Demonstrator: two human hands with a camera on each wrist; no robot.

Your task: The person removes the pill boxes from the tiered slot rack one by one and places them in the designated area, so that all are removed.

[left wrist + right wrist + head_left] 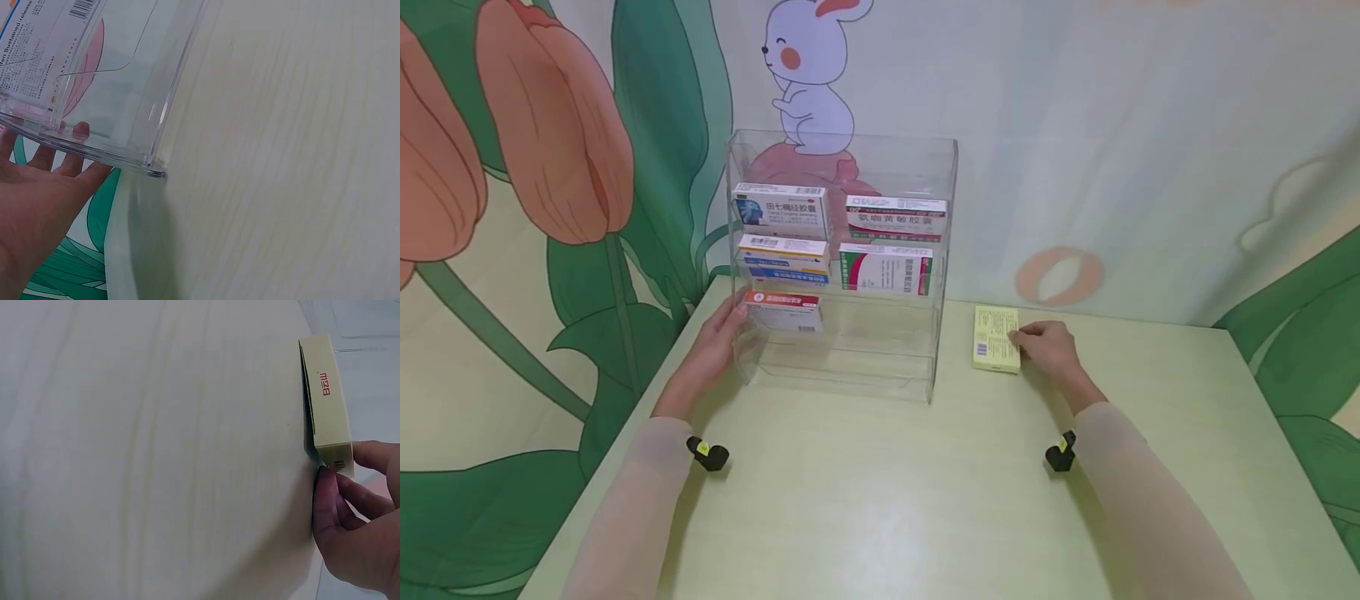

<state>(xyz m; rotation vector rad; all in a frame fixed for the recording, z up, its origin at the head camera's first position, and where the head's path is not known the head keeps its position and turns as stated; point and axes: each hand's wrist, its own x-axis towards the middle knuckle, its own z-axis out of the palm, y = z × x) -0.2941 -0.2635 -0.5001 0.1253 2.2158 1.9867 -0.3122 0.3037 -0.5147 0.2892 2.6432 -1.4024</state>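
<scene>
A clear acrylic display rack (850,385) stands on the table, holding several medicine boxes on its tiers. My left hand (709,350) rests against the rack's left side, its spread fingers (69,164) touching the clear wall; its thumb is hidden in the left wrist view. Near that hand, a red-and-white medicine box (784,312) sits on a lower tier. To the right of the rack lies a pale yellow medicine box (995,340). My right hand (1051,350) pinches this box at its near right edge between thumb and fingers, as the right wrist view (359,515) shows.
Higher on the rack sit a white box with a blue picture (781,210), a blue-and-orange box (784,260), and two red-and-green boxes, one (897,218) above the other (886,271). A printed curtain (1150,167) hangs behind the pale table (865,500).
</scene>
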